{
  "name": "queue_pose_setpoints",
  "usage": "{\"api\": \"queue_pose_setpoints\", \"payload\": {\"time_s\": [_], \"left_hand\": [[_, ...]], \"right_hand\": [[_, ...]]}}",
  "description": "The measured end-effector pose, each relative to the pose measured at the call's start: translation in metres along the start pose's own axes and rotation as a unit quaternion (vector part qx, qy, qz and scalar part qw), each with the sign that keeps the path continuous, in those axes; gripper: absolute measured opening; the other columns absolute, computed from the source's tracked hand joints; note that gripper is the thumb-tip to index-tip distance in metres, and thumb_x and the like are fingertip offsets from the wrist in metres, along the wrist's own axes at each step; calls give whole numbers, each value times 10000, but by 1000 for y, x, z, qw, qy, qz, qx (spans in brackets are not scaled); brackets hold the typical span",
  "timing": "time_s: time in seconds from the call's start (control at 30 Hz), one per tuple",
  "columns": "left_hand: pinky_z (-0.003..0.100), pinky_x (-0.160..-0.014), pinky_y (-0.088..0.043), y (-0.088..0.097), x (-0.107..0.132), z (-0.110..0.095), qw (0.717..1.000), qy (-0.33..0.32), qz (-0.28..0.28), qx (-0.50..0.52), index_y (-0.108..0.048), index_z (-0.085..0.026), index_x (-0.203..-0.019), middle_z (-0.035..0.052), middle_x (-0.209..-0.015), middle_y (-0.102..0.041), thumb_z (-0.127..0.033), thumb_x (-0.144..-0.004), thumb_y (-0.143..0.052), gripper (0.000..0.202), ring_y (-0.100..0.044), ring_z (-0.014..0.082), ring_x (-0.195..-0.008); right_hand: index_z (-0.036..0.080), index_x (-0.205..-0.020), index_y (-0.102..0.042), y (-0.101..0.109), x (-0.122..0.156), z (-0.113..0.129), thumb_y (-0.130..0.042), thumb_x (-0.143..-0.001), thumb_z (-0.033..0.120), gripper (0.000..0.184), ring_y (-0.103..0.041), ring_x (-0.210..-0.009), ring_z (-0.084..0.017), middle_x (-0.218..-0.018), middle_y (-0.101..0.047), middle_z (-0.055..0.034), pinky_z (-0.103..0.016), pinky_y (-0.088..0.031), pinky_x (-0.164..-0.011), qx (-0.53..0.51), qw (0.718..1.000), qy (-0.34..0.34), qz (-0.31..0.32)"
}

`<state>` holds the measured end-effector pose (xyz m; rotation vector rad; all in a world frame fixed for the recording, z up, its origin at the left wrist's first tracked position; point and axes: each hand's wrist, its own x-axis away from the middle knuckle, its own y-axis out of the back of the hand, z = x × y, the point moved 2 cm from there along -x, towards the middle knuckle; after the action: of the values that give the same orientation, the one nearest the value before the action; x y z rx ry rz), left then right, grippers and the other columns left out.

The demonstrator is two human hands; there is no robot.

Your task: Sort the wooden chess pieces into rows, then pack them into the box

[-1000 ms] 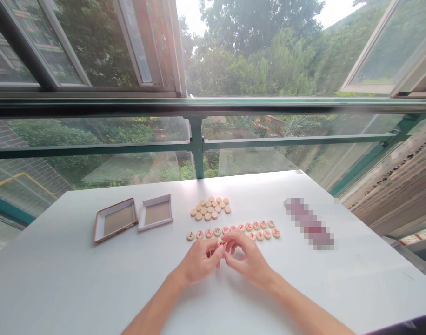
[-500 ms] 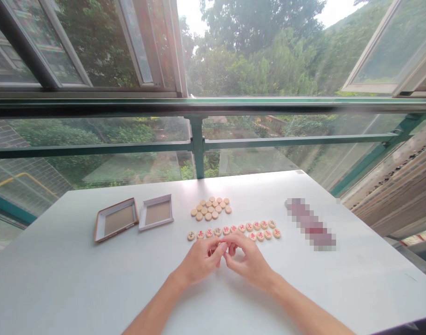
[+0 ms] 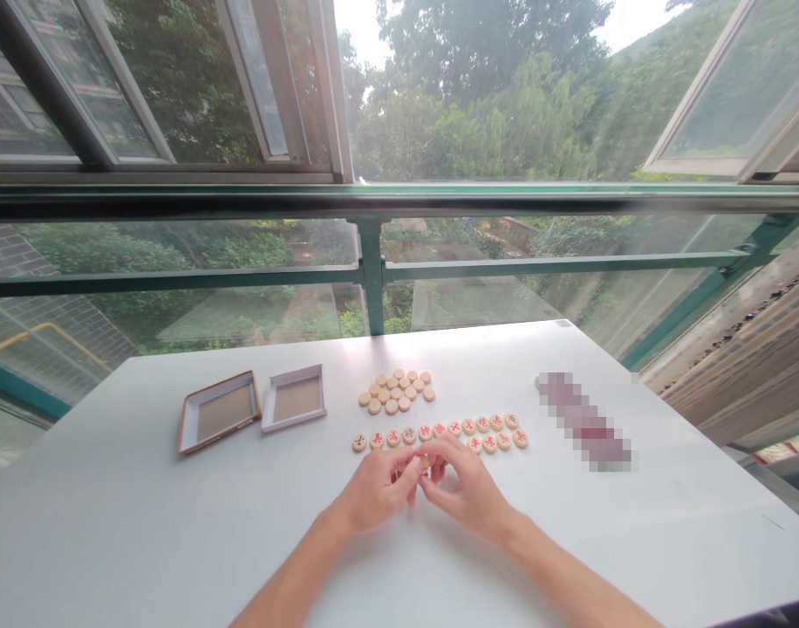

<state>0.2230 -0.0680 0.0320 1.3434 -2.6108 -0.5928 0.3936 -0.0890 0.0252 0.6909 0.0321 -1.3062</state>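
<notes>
My left hand [image 3: 385,481] and my right hand [image 3: 461,478] meet at the fingertips low over the white table. Pinched between them is a small round Chinese chess piece [image 3: 425,464], mostly covered by the fingers. Just beyond, a row of Chinese chess pieces [image 3: 425,432] lies face up, with red or dark characters. A shorter second row [image 3: 489,444] sits to the right of my right hand; its left part is hidden behind the hands. Farther back, a cluster of plain-topped chess pieces [image 3: 398,393] rests on the table.
Two shallow open box halves, a brown-rimmed one [image 3: 220,412] and a pale one [image 3: 293,399], lie at the left back. A blurred-out reddish object [image 3: 583,421] is on the right of the white table [image 3: 177,541]. Railing [image 3: 372,279] and windows stand behind.
The fingertips have shifted slightly, so more of the held chess piece shows between them. Everything on the table stays where it was.
</notes>
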Motion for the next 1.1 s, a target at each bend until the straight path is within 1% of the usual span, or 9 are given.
{"api": "queue_pose_setpoints", "payload": {"time_s": [0.23, 0.33, 0.43, 0.6, 0.7, 0.8, 0.9, 1.0, 1.1], "left_hand": [[231, -586, -420, -2, -1, 3, 1000, 7, -1, -15, -694, -197, -935, -4, -678, -652, -381, -990, -428, 328, -563, 130, -594], [229, -579, -415, -3, -1, 3, 1000, 17, -6, -25, -698, -194, -900, -7, -649, -634, -408, -986, -450, 338, -552, 128, -583], [229, -578, -410, -2, -1, 1, 999, 18, -6, -25, -701, -195, -909, -11, -636, -616, -435, -994, -432, 370, -541, 125, -579], [232, -588, -411, 0, 0, -2, 1000, 11, 2, -22, -698, -197, -951, -17, -639, -608, -429, -1007, -385, 395, -526, 122, -574], [236, -587, -410, 0, 1, 0, 999, 19, -6, -28, -687, -184, -886, -9, -637, -619, -429, -1002, -386, 405, -518, 124, -572], [234, -575, -408, -2, 1, 5, 999, 33, -16, -28, -657, -182, -827, -7, -632, -628, -419, -985, -421, 370, -516, 122, -561], [229, -553, -403, -4, 1, 10, 998, 50, -21, -24, -649, -187, -856, -10, -620, -638, -400, -960, -469, 298, -518, 122, -547], [226, -555, -404, -5, 1, 13, 998, 56, -21, -29, -643, -191, -857, -12, -615, -653, -388, -949, -491, 265, -518, 120, -546], [227, -560, -405, -4, 1, 14, 998, 56, -21, -37, -640, -194, -850, -13, -612, -659, -392, -951, -490, 268, -513, 118, -545]], "right_hand": [[256, -1053, -630, 1, 1, -1, -587, -833, 64, 295, -558, -737, -140, -868, -574, -3, -273, -517, -680, 8, 1000, 3, 4], [258, -1058, -630, 1, 1, 0, -575, -811, 33, 338, -555, -722, -128, -878, -572, 2, -259, -513, -669, 11, 1000, 6, 15], [258, -1058, -630, 2, 0, 0, -575, -805, 25, 349, -554, -714, -123, -876, -569, 6, -254, -508, -667, 23, 1000, 7, 18], [267, -1075, -633, 6, 2, 0, -598, -851, 86, 290, -572, -718, -132, -873, -578, 3, -276, -512, -687, 62, 998, 11, 25], [269, -1084, -631, 10, 2, -1, -603, -873, 125, 257, -593, -719, -138, -896, -597, -8, -293, -528, -698, 77, 996, 23, 30], [276, -1105, -635, 17, 1, -1, -597, -904, 173, 229, -613, -741, -159, -936, -626, -33, -318, -553, -710, 92, 995, 36, 15], [287, -1181, -633, 29, -2, 0, -568, -938, 207, 263, -641, -801, -191, -985, -646, -60, -352, -575, -746, 113, 992, 43, -18], [292, -1226, -626, 44, -5, -1, -520, -972, 217, 285, -662, -868, -211, -1031, -664, -71, -359, -582, -775, 128, 991, 27, -36], [298, -1202, -642, 54, -6, -4, -486, -993, 220, 272, -670, -912, -213, -1054, -687, -62, -344, -577, -789, 126, 991, 13, -41]]}}
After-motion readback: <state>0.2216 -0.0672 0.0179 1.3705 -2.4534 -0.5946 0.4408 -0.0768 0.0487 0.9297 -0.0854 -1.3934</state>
